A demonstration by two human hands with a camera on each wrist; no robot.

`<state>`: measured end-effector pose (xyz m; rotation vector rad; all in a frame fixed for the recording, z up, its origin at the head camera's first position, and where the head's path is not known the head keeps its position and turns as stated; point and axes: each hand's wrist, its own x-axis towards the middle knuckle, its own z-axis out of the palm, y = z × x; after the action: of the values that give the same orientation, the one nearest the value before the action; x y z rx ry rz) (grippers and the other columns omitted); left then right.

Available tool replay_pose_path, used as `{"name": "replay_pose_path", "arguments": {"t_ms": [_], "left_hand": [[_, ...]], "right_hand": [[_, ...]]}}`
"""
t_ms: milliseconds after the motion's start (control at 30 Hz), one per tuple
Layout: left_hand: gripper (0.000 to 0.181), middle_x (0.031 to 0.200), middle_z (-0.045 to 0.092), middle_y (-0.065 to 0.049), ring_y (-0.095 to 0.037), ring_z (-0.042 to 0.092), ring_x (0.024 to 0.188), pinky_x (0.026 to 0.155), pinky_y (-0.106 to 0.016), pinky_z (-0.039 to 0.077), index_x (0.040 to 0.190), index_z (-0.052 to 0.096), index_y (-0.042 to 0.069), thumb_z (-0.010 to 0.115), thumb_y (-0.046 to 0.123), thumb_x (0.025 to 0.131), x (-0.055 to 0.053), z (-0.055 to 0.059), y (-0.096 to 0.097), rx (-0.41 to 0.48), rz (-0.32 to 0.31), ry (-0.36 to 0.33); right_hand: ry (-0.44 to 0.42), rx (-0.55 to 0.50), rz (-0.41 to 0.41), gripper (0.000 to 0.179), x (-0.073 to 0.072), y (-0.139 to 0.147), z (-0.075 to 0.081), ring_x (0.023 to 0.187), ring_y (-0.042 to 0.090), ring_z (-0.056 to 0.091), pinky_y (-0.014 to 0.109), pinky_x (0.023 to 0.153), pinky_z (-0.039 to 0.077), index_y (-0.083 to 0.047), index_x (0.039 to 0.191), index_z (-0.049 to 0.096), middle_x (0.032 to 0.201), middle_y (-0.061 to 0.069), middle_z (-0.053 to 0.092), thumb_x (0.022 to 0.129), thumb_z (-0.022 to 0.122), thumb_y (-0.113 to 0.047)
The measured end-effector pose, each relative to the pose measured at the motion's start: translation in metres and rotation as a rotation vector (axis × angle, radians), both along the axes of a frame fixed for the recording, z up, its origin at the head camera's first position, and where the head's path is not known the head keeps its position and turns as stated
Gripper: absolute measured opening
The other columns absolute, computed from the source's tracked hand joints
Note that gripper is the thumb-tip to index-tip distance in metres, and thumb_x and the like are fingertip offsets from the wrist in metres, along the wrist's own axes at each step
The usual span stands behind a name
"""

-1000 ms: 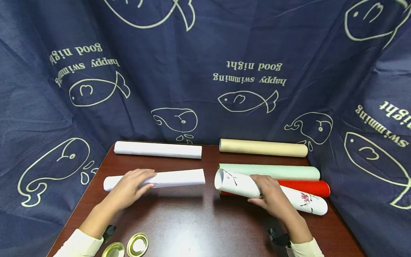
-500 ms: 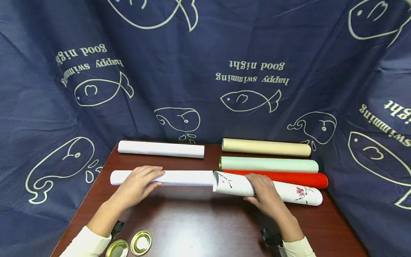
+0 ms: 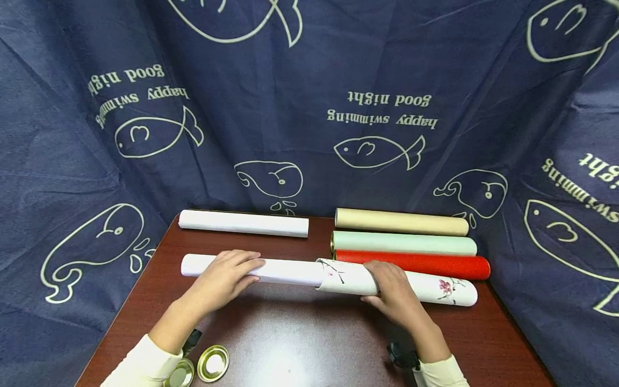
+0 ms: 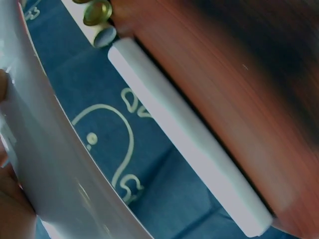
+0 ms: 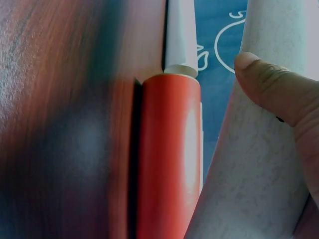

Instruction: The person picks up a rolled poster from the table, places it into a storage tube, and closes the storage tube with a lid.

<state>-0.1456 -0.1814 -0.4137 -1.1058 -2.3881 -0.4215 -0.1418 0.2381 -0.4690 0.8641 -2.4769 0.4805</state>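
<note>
Change noted: the roll (image 3: 292, 272), apart from the floral tube (image 3: 425, 287) a second ago, now meets it – its three-o'clock end appears just inside the tube's nine-o'clock mouth. Left hand (image 3: 226, 278) grasps the roll; right hand (image 3: 393, 293) grasps the tube, over the desk (image 3: 290, 333). Assessment: insertion apparently begun – most of the roll remains outside.

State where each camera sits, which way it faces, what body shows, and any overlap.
Head: worn on the head, facing forward and down over the table; left grip, right grip, forearms and sleeves show.
Left wrist: facing past the held white roll toward the rear white roll; slivers of left grip show.
Right wrist: facing the floral tube and red tube; thumb shows.
Shared: head and right wrist both see the red tube.
</note>
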Motion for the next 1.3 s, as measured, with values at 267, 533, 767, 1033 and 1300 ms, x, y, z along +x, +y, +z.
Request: {"name": "replay_pose_path", "arguments": {"t_ms": [267,533,767,1033,1300], "left_hand": [[0.037,0.120,0.067,-0.010,-0.028,0.063,0.109,0.092,-0.048,0.048,0.119,0.070,0.010,0.079,0.021,0.085,0.001,-0.001,0.027,-0.054,0.002,0.009],[0.036,0.118,0.068,-0.009,-0.028,0.063,0.107,0.089,-0.046,0.050,0.119,0.070,0.011,0.078,0.024,0.086,0.002,-0.008,0.050,-0.072,-0.017,0.036],[0.039,0.119,0.067,-0.008,-0.025,0.063,0.107,0.090,-0.043,0.050,0.119,0.071,0.012,0.081,0.027,0.084,0.004,-0.017,0.068,-0.083,-0.004,0.055],[0.046,0.121,0.067,-0.006,-0.023,0.062,0.107,0.091,-0.041,0.049,0.119,0.069,0.012,0.085,0.027,0.079,0.006,-0.027,0.089,-0.093,0.008,0.066],[0.047,0.120,0.067,-0.005,-0.022,0.062,0.108,0.093,-0.040,0.049,0.115,0.068,0.008,0.086,0.026,0.076,0.008,-0.029,0.100,-0.063,0.002,0.086]], "right_hand": [[-0.024,0.006,0.019,0.079,-0.001,-0.004,-0.004,0.114,0.030,0.056,0.049,0.100,0.039,-0.008,0.127,0.057,0.122,0.008,0.061,0.058,0.096,-0.016],[-0.029,0.009,0.032,0.076,-0.002,-0.006,-0.007,0.113,0.029,0.056,0.048,0.100,0.039,-0.009,0.125,0.058,0.122,0.007,0.061,0.059,0.094,-0.017],[-0.056,0.023,0.014,0.074,0.000,-0.008,-0.007,0.114,0.029,0.057,0.049,0.101,0.039,-0.010,0.125,0.057,0.123,0.008,0.062,0.061,0.094,-0.017],[-0.067,0.039,0.021,0.075,-0.001,-0.014,-0.010,0.114,0.028,0.056,0.048,0.101,0.039,-0.012,0.127,0.056,0.124,0.006,0.061,0.062,0.094,-0.021],[-0.053,0.047,0.017,0.074,-0.001,-0.017,-0.011,0.115,0.027,0.057,0.047,0.101,0.040,-0.011,0.126,0.057,0.124,0.007,0.061,0.062,0.094,-0.022]]}}
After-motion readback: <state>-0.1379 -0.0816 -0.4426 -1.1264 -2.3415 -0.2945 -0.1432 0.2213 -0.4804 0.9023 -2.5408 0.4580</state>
